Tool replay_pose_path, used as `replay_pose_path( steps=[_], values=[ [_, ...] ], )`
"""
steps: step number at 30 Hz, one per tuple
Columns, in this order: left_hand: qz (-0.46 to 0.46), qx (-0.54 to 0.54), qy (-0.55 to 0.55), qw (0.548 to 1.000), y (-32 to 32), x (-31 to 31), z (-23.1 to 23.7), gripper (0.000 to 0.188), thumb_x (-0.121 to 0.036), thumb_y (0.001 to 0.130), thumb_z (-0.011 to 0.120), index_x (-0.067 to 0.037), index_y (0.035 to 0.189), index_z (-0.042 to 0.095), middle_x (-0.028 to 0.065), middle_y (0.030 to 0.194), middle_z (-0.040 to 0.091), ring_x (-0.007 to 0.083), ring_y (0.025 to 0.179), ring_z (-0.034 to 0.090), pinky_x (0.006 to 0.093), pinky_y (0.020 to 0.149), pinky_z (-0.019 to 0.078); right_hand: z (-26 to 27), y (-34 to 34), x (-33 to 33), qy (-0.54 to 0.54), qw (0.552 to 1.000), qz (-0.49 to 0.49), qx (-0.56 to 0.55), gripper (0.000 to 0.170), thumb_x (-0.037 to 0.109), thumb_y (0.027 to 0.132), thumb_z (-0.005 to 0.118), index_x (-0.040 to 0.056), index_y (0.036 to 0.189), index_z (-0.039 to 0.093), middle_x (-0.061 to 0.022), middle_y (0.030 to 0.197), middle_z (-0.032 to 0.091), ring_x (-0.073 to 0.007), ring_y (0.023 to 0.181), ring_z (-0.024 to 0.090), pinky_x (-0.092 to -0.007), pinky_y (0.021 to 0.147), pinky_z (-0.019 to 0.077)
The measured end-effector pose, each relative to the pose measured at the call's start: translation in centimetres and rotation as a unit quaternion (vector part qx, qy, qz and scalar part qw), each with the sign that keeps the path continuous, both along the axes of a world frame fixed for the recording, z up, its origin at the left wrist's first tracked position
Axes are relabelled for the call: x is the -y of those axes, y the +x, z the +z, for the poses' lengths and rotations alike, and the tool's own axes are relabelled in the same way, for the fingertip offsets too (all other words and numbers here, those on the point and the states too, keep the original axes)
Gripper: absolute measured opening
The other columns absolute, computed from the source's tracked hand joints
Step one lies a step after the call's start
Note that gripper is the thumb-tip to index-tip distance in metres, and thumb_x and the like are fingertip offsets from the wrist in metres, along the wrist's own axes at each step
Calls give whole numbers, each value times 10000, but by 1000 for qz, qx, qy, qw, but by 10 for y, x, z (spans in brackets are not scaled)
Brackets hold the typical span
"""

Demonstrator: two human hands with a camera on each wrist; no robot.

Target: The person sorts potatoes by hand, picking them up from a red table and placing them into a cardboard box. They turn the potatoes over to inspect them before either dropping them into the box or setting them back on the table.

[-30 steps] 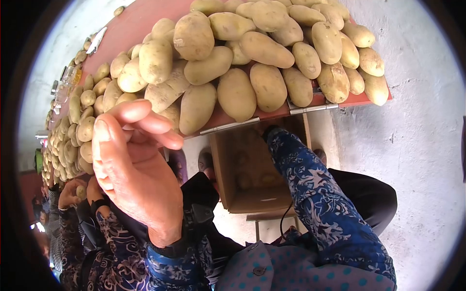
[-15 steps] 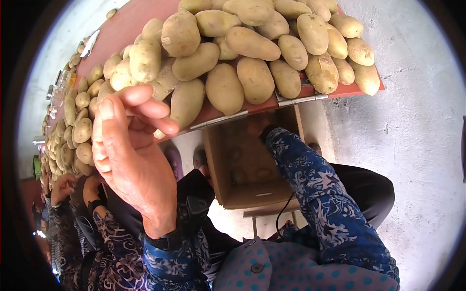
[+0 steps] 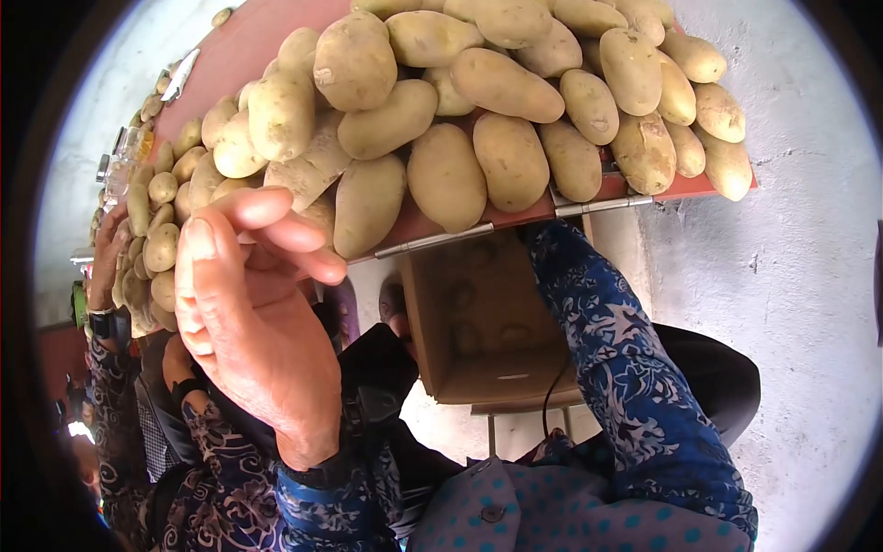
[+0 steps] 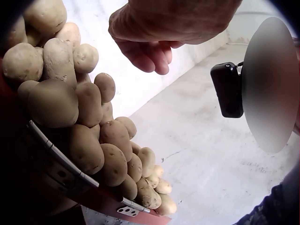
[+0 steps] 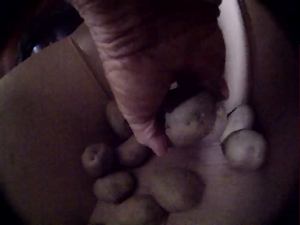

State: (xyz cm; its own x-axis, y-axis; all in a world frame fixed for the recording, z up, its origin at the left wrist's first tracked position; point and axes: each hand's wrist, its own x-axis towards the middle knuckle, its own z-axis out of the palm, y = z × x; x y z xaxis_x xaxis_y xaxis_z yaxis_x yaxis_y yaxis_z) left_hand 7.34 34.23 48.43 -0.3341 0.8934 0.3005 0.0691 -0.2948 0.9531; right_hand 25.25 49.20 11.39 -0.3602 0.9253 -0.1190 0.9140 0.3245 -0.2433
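Note:
My left hand (image 3: 267, 345) is raised in front of the potato pile (image 3: 446, 179), fingers loosely bent and holding nothing. The left wrist view has the same hand (image 4: 176, 21) at the top, apart from the heaped potatoes. Below the table edge, my right forearm (image 3: 607, 340) reaches into a cardboard box (image 3: 487, 382), and the table hides that hand in the head view. Inside the dim box, the right wrist view shows my right hand (image 5: 136, 70) gripping a potato (image 5: 190, 119) between thumb and fingers. Several loose potatoes (image 5: 176, 187) lie on the box bottom around it.
The red table (image 3: 267, 37) carries the heap, with metal hinges (image 3: 437, 241) along its near edge. A white wall (image 3: 791, 276) stands at right. On the left, another person's hand (image 3: 106, 253) is at the pile, near glass jars (image 3: 120, 170).
My right arm has shifted a little right and farther under the table edge. My left hand keeps its pose. The neighbour's hand has gone up to the pile. The head view sways slightly.

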Motion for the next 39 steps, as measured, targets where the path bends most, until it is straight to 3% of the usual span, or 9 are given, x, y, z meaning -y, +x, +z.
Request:
replay_pose_path(
  steps=[9, 23, 28, 29, 31, 33, 34, 36, 39],
  values=[
    [24, 14, 19, 999, 7, 0, 2, 372, -296, 982, 467, 36, 885, 606, 97, 716, 612, 149, 550, 553, 250, 520, 457, 1, -7, 10, -15, 1000, 26, -3, 358, 342, 796, 609, 78, 1031, 661, -149, 1002, 668, -298, 941, 647, -397, 800, 514],
    [-23, 44, -27, 998, 11, -3, 5, 311, -248, 973, 504, 15, 887, 647, 63, 710, 626, 119, 567, 570, 239, 536, 464, 27, -2, 45, -75, 991, 110, 16, 363, 344, 797, 599, 83, 1042, 655, -144, 993, 668, -290, 933, 648, -392, 789, 514],
    [-79, 55, -43, 994, 14, -5, 5, 269, -218, 974, 522, 0, 903, 662, 43, 724, 628, 98, 582, 564, 233, 543, 459, 97, 10, 103, -157, 954, 254, 5, 364, 345, 797, 596, 84, 1045, 653, -142, 989, 668, -287, 931, 648, -390, 785, 514],
    [-96, 33, -68, 992, 15, -6, 6, 286, -244, 977, 509, -7, 909, 653, 43, 728, 625, 99, 581, 558, 233, 537, 451, 108, 10, 109, -203, 943, 265, -16, 365, 345, 797, 595, 85, 1046, 653, -141, 988, 668, -286, 930, 648, -390, 784, 514],
    [-143, 5, -100, 985, 14, -7, 5, 291, -261, 978, 504, -14, 929, 649, 48, 755, 629, 102, 597, 566, 229, 538, 449, 116, 3, 115, -409, 888, 196, -68, 423, 388, 726, 648, 100, 1037, 659, -149, 955, 662, -286, 904, 643, -395, 752, 513],
    [-168, -1, -107, 980, 12, -10, 4, 285, -257, 976, 508, -13, 937, 650, 50, 763, 632, 103, 605, 572, 226, 543, 453, 117, -1, 130, -239, 903, 323, -152, 462, 316, 638, 705, 76, 1029, 661, -148, 911, 663, -292, 881, 638, -404, 727, 518],
    [-186, -9, -119, 975, 11, -11, 5, 279, -252, 974, 512, -12, 946, 652, 53, 770, 635, 104, 612, 577, 222, 547, 457, 145, -5, 129, -234, 906, 319, -149, 462, 316, 638, 705, 76, 1029, 661, -148, 911, 663, -292, 881, 638, -404, 727, 518],
    [-200, -4, -122, 972, 9, -11, 9, 267, -240, 969, 520, -8, 958, 652, 55, 780, 639, 107, 621, 586, 221, 552, 466, 245, -15, 133, -376, 857, 351, -23, 544, 276, 572, 778, 66, 1055, 644, -166, 1115, 604, -330, 1014, 585, -411, 823, 485],
    [-208, 20, -133, 969, 5, -10, 12, 260, -226, 968, 517, -5, 958, 653, 57, 786, 644, 113, 628, 593, 228, 556, 473, 311, -2, 141, -344, 880, 315, -89, 533, 267, 582, 773, 59, 1053, 634, -172, 1184, 550, -340, 1038, 567, -404, 847, 469]
  ],
)
